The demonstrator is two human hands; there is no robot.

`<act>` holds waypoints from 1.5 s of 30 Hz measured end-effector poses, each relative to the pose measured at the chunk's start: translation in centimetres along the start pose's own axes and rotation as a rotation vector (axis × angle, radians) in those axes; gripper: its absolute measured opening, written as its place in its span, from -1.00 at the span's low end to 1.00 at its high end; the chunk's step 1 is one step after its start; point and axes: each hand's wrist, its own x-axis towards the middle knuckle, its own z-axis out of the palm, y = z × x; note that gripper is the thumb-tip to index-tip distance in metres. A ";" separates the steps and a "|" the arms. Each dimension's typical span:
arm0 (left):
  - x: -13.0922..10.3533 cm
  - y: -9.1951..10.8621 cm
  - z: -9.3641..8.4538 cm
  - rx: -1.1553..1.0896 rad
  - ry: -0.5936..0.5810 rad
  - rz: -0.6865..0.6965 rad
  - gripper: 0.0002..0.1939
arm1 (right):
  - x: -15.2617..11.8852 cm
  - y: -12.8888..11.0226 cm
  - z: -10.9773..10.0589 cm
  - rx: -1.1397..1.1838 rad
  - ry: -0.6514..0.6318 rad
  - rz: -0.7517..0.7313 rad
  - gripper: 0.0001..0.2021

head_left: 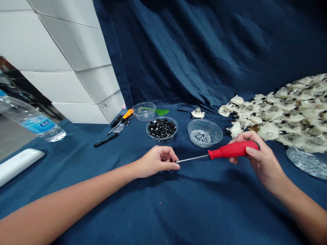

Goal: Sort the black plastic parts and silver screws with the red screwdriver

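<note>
My right hand [263, 163] grips a screwdriver by its red handle [232, 150], the thin metal shaft pointing left. At the end of the shaft, my left hand [159, 161] pinches a small dark piece [176, 162] between thumb and fingertips. The fingers hide most of that piece, and the screwdriver tip meets it. Just beyond the left hand stands a clear bowl [161, 140] of small black parts [162, 128]. Another clear bowl [220, 136] with silver screws [201, 136] is behind the screwdriver shaft.
Many off-white plastic parts [293, 112] are piled at the right, beside a clear container of screws [309, 161]. A single white part [198, 113] sits behind the bowls. At left are an orange-handled screwdriver [127, 114], a water bottle [38, 122] and stacked white boxes [84, 85].
</note>
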 end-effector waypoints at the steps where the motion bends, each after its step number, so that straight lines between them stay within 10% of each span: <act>1: 0.0 0.0 0.0 0.001 -0.002 0.003 -0.65 | -0.1 -0.1 0.0 -0.040 0.018 -0.001 -0.70; 6: 0.0 -0.1 0.0 0.011 -0.011 0.015 -0.64 | -0.1 -0.8 0.2 -0.283 0.012 0.102 -0.58; 12: 0.0 -0.1 0.0 0.032 0.000 0.008 -0.61 | 0.1 -0.6 0.8 0.082 -0.022 0.085 -0.73; 20: -0.2 0.1 0.1 0.081 0.003 0.032 -0.61 | -0.3 -0.8 0.1 -0.460 0.107 0.111 -0.51; 31: -0.2 0.1 0.2 0.083 0.069 0.025 -0.60 | -0.7 0.2 0.4 0.015 -0.004 -0.067 -0.66; 37: -0.3 0.3 0.2 0.101 0.073 0.021 -0.59 | -0.7 -0.6 0.2 -0.254 0.087 0.017 -0.74; 41: -0.2 0.3 0.3 0.125 0.097 0.020 -0.59 | -0.4 -1.2 0.2 -0.483 0.071 0.097 -0.45; 45: -0.1 0.3 0.2 0.161 0.124 0.020 -0.59 | -0.1 -0.7 0.5 -0.335 0.074 0.080 -0.64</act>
